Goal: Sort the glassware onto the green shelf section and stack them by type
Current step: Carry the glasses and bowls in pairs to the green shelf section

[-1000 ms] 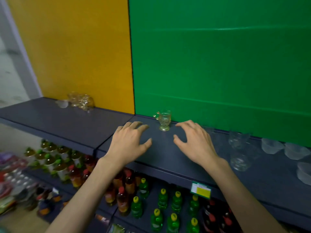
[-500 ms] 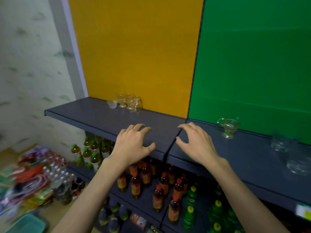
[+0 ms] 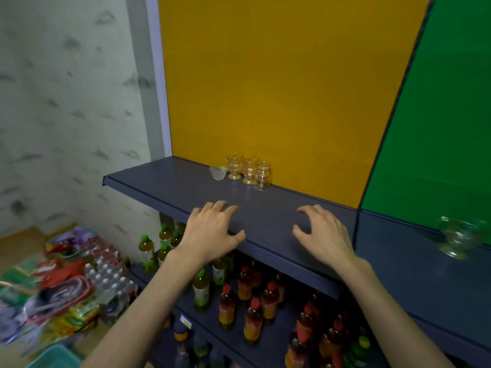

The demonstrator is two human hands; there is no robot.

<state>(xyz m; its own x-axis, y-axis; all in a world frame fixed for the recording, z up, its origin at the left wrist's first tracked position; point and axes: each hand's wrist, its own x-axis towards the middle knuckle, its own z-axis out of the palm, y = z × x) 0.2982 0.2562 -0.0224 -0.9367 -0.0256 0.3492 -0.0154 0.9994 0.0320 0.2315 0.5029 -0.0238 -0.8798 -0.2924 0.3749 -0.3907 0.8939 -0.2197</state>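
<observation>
- The step in hand looked like a reach for the next pieces to move: both hands were over the dark shelf point(image 3: 170, 181) under the yellow panel point(image 3: 279, 88), short of the glassware.
- The left hand point(image 3: 212, 232) hung at the shelf's near edge, fingers loosely bent, holding nothing.
- The right hand point(image 3: 322, 233) hovered to its right, fingers spread and curved as if readying a grasp, also empty.
- Four pieces waited at the far side against the yellow panel: a small clear cup point(image 3: 218, 172) and three footed glasses point(image 3: 249, 171), just beside one another.
- One handled glass point(image 3: 458, 239) stood on the green section point(image 3: 438, 128), far right.
- Next move, judged: reach farther back and grip the glasses singly, since they stood crowded.
</observation>
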